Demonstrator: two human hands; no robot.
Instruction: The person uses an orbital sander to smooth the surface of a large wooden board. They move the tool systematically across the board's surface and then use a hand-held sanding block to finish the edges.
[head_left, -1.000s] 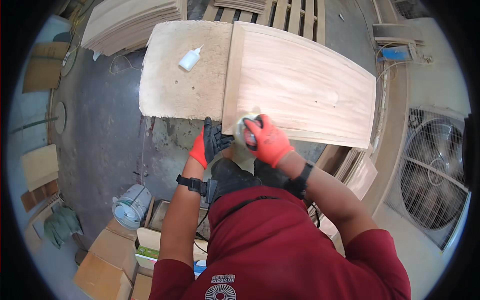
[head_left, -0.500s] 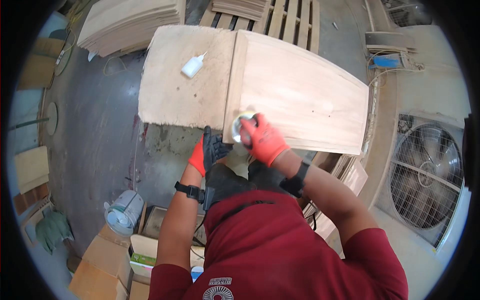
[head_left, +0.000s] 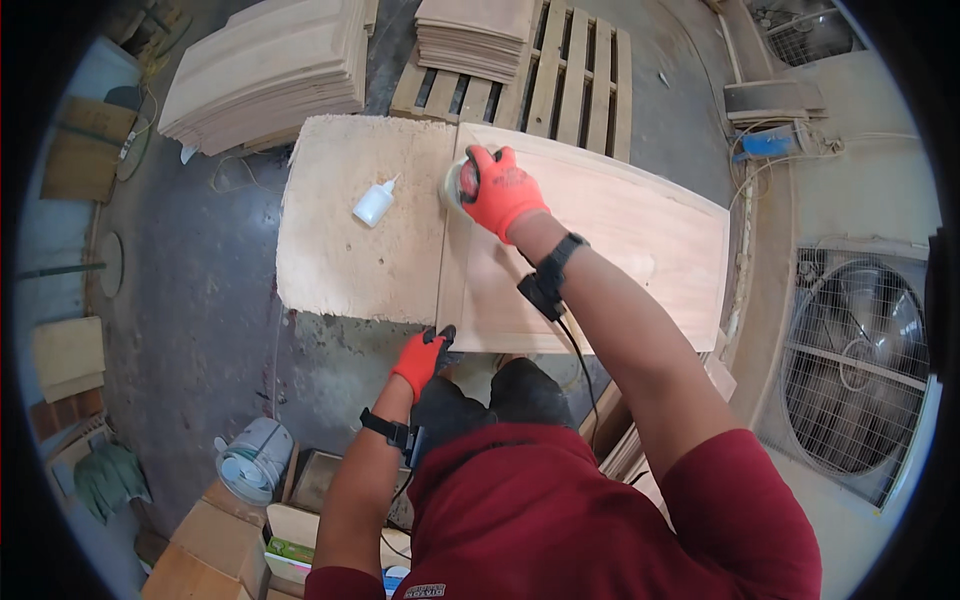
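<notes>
Moved since the earlier frame: right hand [head_left: 503,192] and its round red-topped sanding tool [head_left: 453,192], from the panel's near left corner to its far left part; left hand [head_left: 424,352], from open beside that corner to curled at it. Nearest, 1 left hand, orange glove with dark palm: fingers bent at the corner; whether they pinch the edge cannot be told, the underside being hidden. Risk: with a loose hold, the panel could slide under the tool's push. Next, 1 black cable [head_left: 579,362] from the right wrist, near the panel's near edge; a snag there could tug the arm. Next, 1 pale framed wood panel [head_left: 620,230], lying flat, with 1 ragged-edged board [head_left: 350,265] extending to its left. Far left on the panel, 1 sanding tool, right fingers wrapped over its top; its disc reaches the outer edge. Risk: tilting there could round the edge; running over it could catch the board. Left of the tool, 1 white bottle [head_left: 374,204] lying on the board; strong vibration could roll it. Farthest, 2 stacks of panels [head_left: 275,65] [head_left: 478,40] and 1 slatted pallet [head_left: 575,85], apart from the hands.
</notes>
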